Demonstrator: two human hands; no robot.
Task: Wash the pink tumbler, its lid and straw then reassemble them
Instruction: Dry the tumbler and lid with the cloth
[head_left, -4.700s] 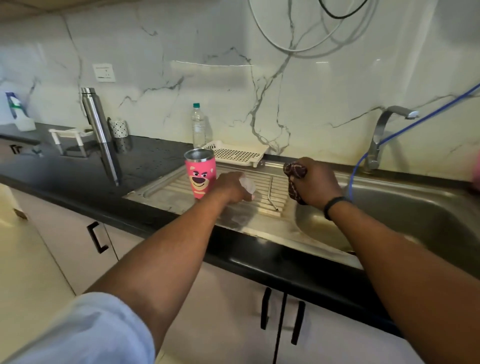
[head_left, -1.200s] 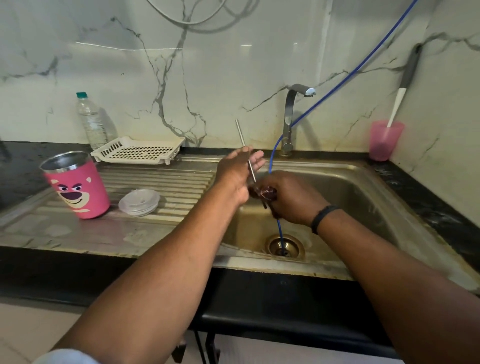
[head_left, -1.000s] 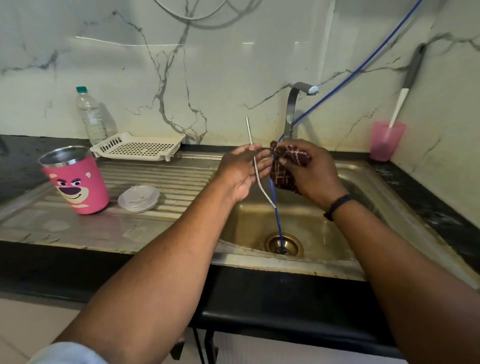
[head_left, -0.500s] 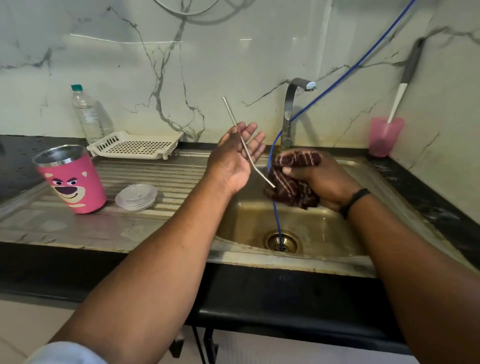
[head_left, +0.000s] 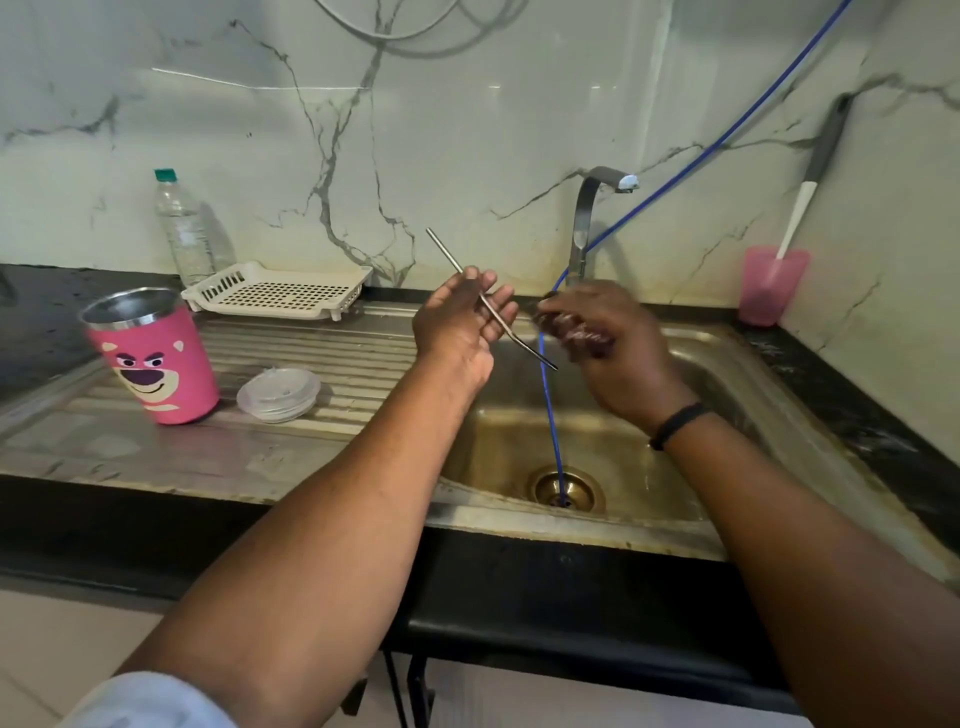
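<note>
Left hand (head_left: 457, 327) pinches the metal straw (head_left: 488, 299); right hand (head_left: 608, 338), blurred, grips a dark scrubber (head_left: 574, 332), half hidden

The dark red patterned scrubbing cloth (head_left: 574, 332) was smeared by motion, its pattern unreadable, and the right hand (head_left: 618, 348) gripping it was blurred as well and covered most of it. The left hand (head_left: 457, 327) hid the middle of the bent steel straw (head_left: 445, 248). The thin blue hose (head_left: 549, 415) ran out past the top edge. Both forearms were cut off by the bottom edge.
</note>
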